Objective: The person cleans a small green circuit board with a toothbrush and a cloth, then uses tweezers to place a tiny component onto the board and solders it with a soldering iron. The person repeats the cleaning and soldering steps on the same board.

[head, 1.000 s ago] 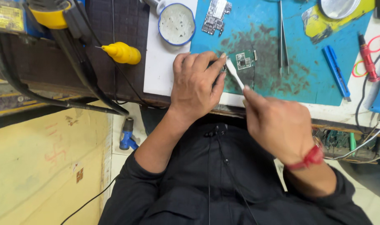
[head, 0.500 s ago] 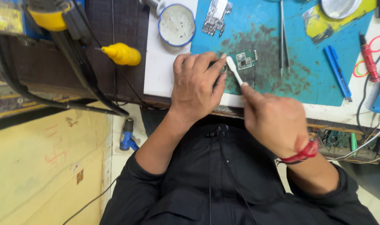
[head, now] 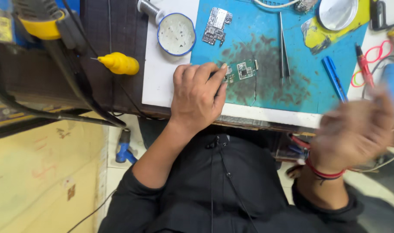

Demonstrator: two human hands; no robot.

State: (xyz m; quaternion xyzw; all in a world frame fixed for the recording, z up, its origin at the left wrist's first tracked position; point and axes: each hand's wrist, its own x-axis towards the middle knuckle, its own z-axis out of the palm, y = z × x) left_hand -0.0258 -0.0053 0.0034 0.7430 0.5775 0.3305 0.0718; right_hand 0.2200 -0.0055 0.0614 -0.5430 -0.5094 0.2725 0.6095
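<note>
The left hand (head: 199, 97) lies flat on the table (head: 266, 115), palm down, its fingertips pressing the near-left corner of a small green circuit board (head: 241, 70) on the blue mat (head: 266, 47). The board sits just beyond and to the right of those fingertips, its long axis running left to right across the mat, tilted a little upward at its right end.

The right hand (head: 356, 129) is lifted well off to the right, near the table's edge, and is badly blurred; its fingers seem loosely spread, but I cannot tell whether it grips anything. The left hand is plainly the nearer one, touching the board, while the right stands well apart from it.

A pair of tweezers (head: 284, 47) lies beyond the board, pointing away from the person, between the two hands' lines of reach.
</note>
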